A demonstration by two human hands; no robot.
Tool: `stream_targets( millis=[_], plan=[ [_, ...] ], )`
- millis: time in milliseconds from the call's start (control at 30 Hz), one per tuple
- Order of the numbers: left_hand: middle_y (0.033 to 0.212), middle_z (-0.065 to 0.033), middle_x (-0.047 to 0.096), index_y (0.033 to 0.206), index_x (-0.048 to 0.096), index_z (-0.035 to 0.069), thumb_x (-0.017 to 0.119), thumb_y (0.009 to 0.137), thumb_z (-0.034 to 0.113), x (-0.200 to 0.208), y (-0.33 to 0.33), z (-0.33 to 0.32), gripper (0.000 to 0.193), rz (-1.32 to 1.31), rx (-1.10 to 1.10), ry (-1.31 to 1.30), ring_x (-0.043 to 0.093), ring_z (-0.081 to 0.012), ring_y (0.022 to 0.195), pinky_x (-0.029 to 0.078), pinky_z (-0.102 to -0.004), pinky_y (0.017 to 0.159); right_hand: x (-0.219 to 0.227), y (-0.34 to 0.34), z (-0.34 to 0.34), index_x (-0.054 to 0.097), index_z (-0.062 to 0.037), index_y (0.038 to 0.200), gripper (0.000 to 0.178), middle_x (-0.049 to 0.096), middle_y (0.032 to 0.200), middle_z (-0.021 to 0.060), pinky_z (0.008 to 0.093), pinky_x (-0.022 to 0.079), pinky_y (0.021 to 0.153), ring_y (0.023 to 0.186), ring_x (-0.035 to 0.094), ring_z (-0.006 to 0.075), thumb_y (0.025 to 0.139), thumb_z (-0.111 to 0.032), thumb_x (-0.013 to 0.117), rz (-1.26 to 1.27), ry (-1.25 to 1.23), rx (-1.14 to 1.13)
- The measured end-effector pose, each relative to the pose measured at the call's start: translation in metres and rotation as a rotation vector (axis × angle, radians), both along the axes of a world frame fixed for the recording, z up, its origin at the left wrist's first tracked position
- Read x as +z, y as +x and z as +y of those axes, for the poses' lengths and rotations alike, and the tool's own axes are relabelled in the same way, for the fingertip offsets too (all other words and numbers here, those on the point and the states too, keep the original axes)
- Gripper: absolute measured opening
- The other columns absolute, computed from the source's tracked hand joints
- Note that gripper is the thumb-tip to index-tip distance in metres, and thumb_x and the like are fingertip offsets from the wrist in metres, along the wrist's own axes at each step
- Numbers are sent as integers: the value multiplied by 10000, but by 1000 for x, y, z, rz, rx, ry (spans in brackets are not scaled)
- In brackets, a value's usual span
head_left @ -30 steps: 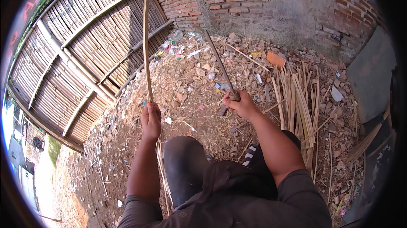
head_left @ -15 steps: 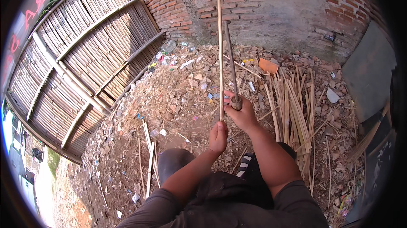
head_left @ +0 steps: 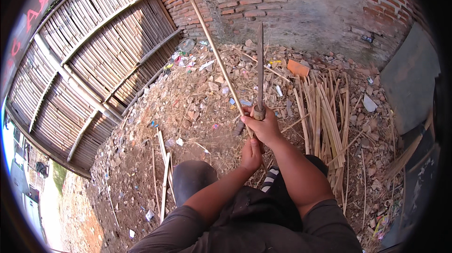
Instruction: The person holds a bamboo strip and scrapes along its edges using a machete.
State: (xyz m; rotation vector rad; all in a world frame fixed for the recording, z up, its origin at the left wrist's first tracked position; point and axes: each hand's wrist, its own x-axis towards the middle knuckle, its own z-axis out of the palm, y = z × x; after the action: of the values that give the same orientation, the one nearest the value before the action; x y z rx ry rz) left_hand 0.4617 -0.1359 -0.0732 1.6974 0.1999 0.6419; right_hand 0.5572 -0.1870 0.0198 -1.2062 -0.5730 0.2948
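Note:
A long, thin bamboo strip (head_left: 216, 50) slants up and to the left in front of me, its far end at the top edge of the view. My left hand (head_left: 252, 155) is closed around its near end. Just above, my right hand (head_left: 264, 127) grips the wooden handle of a long-bladed knife (head_left: 260, 64), whose narrow dark blade points away from me. The thumb and fingers of that same hand also touch the strip near its lower end. Blade and strip spread apart in a V. My right palm hides part of the handle.
Several split bamboo strips (head_left: 325, 116) lie piled to the right, and a few more strips (head_left: 164, 182) lie by my left knee. Rubble and litter cover the ground. A bamboo fence (head_left: 108, 41) stands left, a brick wall (head_left: 301, 8) ahead, a grey panel (head_left: 407, 79) right.
The bamboo strip has swung from nearly upright to a leftward slant. The knife blade has turned upright and away from it. My left hand has shifted slightly right and down, beneath the right.

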Motion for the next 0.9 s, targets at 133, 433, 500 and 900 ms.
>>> stream_targets(
  millis=[133,433,500,900],
  plan=[
    [787,-87,618,1014,529,9,310,1098,401,2,-3,2,457,29,10,103,608,-209,693,506,-366,662,-4,-2,2,707,-20,1094,302,711,911,38,289,529,751,806,652,107,815,-105,785,-52,8,27],
    [1471,-243,384,1502,242,-10,745,888,213,83,-47,99,825,80,344,622,424,-389,1358,383,-513,1092,12,4,-15,614,-16,966,198,720,1087,113,326,552,847,960,682,155,828,-15,757,-59,-146,175],
    [1466,-254,373,1503,247,-4,760,861,194,119,-67,142,845,-114,589,976,395,-409,1375,368,-510,1106,5,8,-14,620,-24,934,194,719,1088,118,340,551,854,960,682,161,812,-20,771,-178,-226,186],
    [1443,-102,473,1372,537,181,819,749,248,331,-135,225,688,265,855,1895,358,-330,1436,254,-541,1183,9,-5,-12,701,-24,1014,269,727,997,75,310,528,853,944,670,134,767,-51,804,-231,-397,526]
  ],
)
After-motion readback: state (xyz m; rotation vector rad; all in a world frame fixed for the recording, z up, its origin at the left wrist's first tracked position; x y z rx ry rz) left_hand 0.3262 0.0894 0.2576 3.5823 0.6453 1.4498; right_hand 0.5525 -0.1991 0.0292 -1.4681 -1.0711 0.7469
